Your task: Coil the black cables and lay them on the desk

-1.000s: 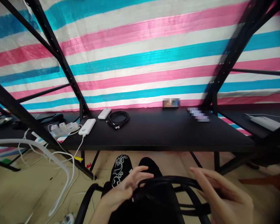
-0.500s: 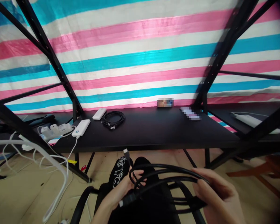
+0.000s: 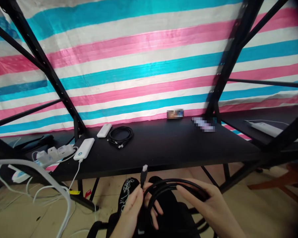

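Note:
A black cable [image 3: 173,180] hangs in several loops between my two hands above my lap. Its silver-tipped plug [image 3: 144,172] points upward out of my left hand [image 3: 134,202], whose thumb and index finger pinch just below it. The other fingers of that hand spread inside the loops. My right hand [image 3: 205,198] grips the right side of the coil, with its thumb across the strands. Part of the coil low down is lost against my dark clothing. Beyond my hands, another coiled black cable [image 3: 120,136] lies on the black table [image 3: 151,147].
Two white power banks [image 3: 84,148] lie on the table's left part, one with a white cable plugged in. White chargers fill a power strip [image 3: 46,157] farther left. White cables [image 3: 62,191] dangle at the left front. Black metal posts [image 3: 221,76] rise on both sides.
My left hand has come up and closed its pinch below the plug, which now stands higher and farther right. My right hand has shifted left, bringing the loops closer together.

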The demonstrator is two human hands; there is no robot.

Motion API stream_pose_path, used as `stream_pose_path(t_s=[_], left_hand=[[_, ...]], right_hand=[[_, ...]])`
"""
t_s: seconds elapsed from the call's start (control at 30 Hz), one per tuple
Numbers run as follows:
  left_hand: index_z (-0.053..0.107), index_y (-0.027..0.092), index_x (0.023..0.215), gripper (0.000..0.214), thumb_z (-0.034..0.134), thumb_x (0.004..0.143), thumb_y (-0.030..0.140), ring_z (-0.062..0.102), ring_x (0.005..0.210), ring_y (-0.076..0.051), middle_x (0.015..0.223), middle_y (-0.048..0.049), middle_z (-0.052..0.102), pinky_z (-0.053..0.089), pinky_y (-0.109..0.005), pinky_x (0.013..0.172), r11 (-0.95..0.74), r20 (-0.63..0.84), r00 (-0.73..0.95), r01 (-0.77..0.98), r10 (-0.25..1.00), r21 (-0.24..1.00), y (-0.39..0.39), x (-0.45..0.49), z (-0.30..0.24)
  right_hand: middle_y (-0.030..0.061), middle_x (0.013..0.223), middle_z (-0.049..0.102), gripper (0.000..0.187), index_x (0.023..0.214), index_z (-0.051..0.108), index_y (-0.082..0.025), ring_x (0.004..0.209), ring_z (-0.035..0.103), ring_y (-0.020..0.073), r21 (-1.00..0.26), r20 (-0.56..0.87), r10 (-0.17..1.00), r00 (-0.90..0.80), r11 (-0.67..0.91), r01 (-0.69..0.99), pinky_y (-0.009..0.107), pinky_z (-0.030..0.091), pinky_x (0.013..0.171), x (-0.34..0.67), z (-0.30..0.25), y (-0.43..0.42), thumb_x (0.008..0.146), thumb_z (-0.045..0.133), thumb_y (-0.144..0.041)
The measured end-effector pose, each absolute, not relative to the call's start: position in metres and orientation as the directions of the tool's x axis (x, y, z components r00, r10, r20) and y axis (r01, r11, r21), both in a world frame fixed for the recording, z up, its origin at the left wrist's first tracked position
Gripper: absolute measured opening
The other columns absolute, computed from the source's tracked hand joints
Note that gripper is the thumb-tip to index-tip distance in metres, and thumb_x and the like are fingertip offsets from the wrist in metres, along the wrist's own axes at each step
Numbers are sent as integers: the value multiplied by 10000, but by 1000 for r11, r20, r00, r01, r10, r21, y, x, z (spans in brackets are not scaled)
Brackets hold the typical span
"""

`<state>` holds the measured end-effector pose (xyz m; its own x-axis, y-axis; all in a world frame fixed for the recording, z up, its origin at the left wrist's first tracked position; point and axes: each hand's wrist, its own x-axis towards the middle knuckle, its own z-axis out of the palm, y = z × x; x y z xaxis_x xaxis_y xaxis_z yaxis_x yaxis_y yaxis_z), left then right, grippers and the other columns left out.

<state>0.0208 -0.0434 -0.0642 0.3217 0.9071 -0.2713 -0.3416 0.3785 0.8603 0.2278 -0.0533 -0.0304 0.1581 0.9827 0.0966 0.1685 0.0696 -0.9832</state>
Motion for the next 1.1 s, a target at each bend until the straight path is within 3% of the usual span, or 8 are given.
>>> stream_pose_path(t_s=[0.13, 0.27, 0.37, 0.47, 0.7, 0.93, 1.03, 1.1], left_hand=[[612, 179, 921, 607, 571, 693, 740, 416, 374, -87, 453, 69, 481, 443, -256, 499, 395, -296, 392, -202, 871, 896, -39, 23, -79], [483, 206, 685, 501, 596, 721, 693, 234, 302, -32, 380, 136, 283, 335, -201, 404, 403, -290, 434, -193, 853, 895, -28, 13, -81], [455, 208, 652, 479, 616, 744, 650, 180, 307, -24, 370, 142, 263, 297, -190, 386, 383, -250, 443, -241, 861, 892, -20, -3, -77], [494, 195, 697, 431, 649, 759, 593, 198, 331, -23, 389, 138, 286, 297, -177, 409, 359, -208, 482, -244, 851, 901, -16, -18, -70], [591, 168, 825, 438, 523, 847, 599, 285, 280, -44, 365, 98, 399, 360, -195, 417, 521, -236, 646, -292, 726, 802, -15, -30, -70], [658, 133, 993, 542, 578, 791, 629, 608, 480, -174, 482, -22, 642, 466, -281, 590, 482, -333, 419, -325, 845, 813, -8, -37, -67], [687, 142, 958, 498, 620, 776, 601, 661, 652, -182, 666, -60, 719, 477, -272, 684, 467, -379, 340, -232, 861, 853, -3, -41, -63], [684, 155, 912, 464, 611, 786, 595, 630, 621, -148, 621, -31, 681, 463, -247, 665, 471, -390, 365, -166, 846, 866, 0, -38, -63]], right_hand=[[101, 926, 766, 271, 882, 776, -199, 897, 712, 288, -976, 18, 996, 84, -1, 216, 384, 570, 835, 217, -34, -42, 751, 708, -427], [95, 937, 753, 313, 926, 767, -209, 894, 694, 265, -986, 1, 999, 38, -5, 166, 386, 547, 853, 203, -25, -37, 732, 727, -452], [39, 670, 686, 439, 1005, 763, -226, 648, 643, 182, -995, -60, 998, 33, -62, 76, 314, 554, 686, 195, -20, -36, 806, 601, -582], [-6, 496, 527, 516, 910, 792, -216, 478, 494, 118, -982, -188, 979, 74, -189, 17, 230, 461, 487, 190, -19, -35, 835, 516, -646], [-50, 419, 365, 434, 666, 787, -200, 417, 325, 63, -970, -241, 966, 91, -236, -60, 201, 326, 427, 182, -20, -20, 673, 710, -627], [-46, 396, 391, 420, 695, 786, -193, 456, 398, 107, -990, -139, 986, 95, -140, 9, 258, 404, 523, 183, -22, -11, 708, 699, -603], [-47, 387, 407, 405, 722, 793, -193, 432, 392, 99, -990, -133, 989, 69, -136, 38, 258, 403, 519, 184, -24, -9, 735, 683, -583], [-39, 387, 432, 384, 717, 793, -194, 419, 399, 100, -990, -105, 994, 35, -107, 88, 254, 398, 496, 183, -26, -6, 755, 673, -557]])
